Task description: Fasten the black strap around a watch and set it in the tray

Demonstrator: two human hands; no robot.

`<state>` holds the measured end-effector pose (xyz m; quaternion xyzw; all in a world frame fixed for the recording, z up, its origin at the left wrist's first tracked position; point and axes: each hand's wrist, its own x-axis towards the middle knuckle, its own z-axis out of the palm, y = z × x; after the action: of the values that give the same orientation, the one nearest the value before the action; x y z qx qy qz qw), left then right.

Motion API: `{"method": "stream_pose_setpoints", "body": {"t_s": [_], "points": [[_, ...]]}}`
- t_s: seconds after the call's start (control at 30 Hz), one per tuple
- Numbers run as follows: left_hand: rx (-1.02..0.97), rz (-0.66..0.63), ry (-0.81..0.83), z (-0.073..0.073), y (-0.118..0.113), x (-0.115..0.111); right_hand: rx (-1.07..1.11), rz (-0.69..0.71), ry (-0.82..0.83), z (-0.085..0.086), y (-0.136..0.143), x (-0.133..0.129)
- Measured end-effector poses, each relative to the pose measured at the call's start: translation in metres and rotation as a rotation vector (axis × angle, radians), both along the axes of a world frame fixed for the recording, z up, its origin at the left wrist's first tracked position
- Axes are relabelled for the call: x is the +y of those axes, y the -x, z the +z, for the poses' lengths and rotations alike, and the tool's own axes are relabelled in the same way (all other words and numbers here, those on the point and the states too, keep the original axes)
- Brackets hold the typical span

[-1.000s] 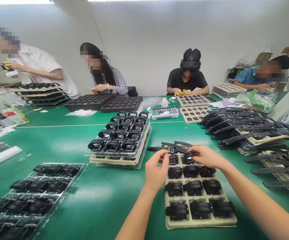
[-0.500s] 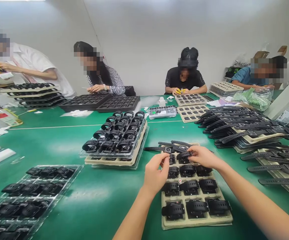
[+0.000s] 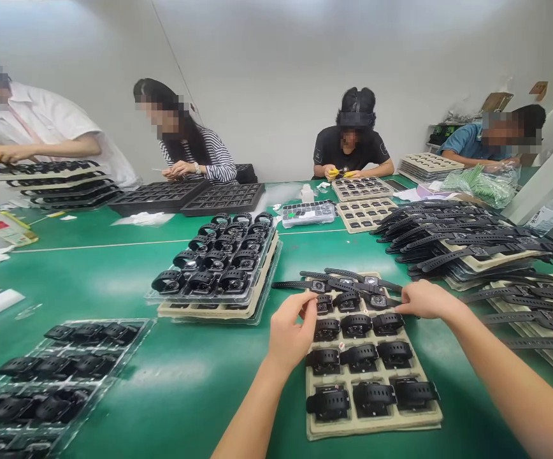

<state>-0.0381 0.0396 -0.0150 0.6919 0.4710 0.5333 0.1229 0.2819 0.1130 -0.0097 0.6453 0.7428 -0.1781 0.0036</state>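
Observation:
A beige moulded tray [image 3: 372,426] in front of me holds rows of black smartwatches, most with their straps looped closed. In its far row, one smartwatch [image 3: 378,299] lies with its strap stretched out flat. My right hand [image 3: 427,299] pinches the right end of that strap. My left hand [image 3: 295,328] has thumb and forefinger drawn together at the left edge of the looped smartwatch [image 3: 324,304]; whatever lies between those fingertips is hidden. More flat-strapped smartwatches [image 3: 318,286] lie across the tray's far edge.
Stacked trays of looped watches [image 3: 219,255] stand left of centre, and a clear tray [image 3: 128,357] lies near left. At right are piles of flat-strapped watches [image 3: 467,236]. Across the green table [image 3: 185,376] several people work, with dark trays [image 3: 223,199] before one.
My right hand has left the looped watch in the far row's middle and moved right, onto the flat strap. My left hand stays nearly in place. The far-left co-worker's hands have lowered.

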Motion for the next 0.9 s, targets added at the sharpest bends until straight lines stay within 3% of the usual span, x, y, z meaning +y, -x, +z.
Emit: {"method": "stream_pose_setpoints", "body": {"t_s": [0.07, 0.17, 0.43, 0.5, 0.6, 0.73, 0.83, 0.9], "points": [[0.001, 0.005, 0.006, 0.000, 0.000, 0.001, -0.015, 0.008, 0.060, -0.003, -0.006, -0.001], [0.007, 0.005, 0.013, 0.000, -0.001, 0.002, 0.074, 0.058, 0.022, 0.001, -0.006, -0.003], [0.049, -0.017, 0.030, 0.005, -0.004, -0.001, 0.394, 0.073, -0.336, 0.050, -0.004, -0.013], [0.074, -0.037, 0.026, 0.017, -0.008, -0.002, 0.454, 0.057, -0.436, 0.064, -0.002, -0.021], [0.125, -0.133, 0.052, 0.048, -0.022, -0.003, 0.552, 0.083, -0.577, 0.086, 0.011, -0.036], [0.015, -0.358, 0.207, 0.091, -0.049, -0.004, 0.690, 0.329, -0.784, 0.113, 0.045, -0.053], [-0.224, -0.548, 0.430, 0.096, -0.062, -0.004, 0.664, 0.439, -0.861, 0.122, 0.067, -0.063], [-0.474, -0.585, 0.544, 0.089, -0.062, -0.005, 0.673, 0.371, -0.940, 0.115, 0.075, -0.075]]}}
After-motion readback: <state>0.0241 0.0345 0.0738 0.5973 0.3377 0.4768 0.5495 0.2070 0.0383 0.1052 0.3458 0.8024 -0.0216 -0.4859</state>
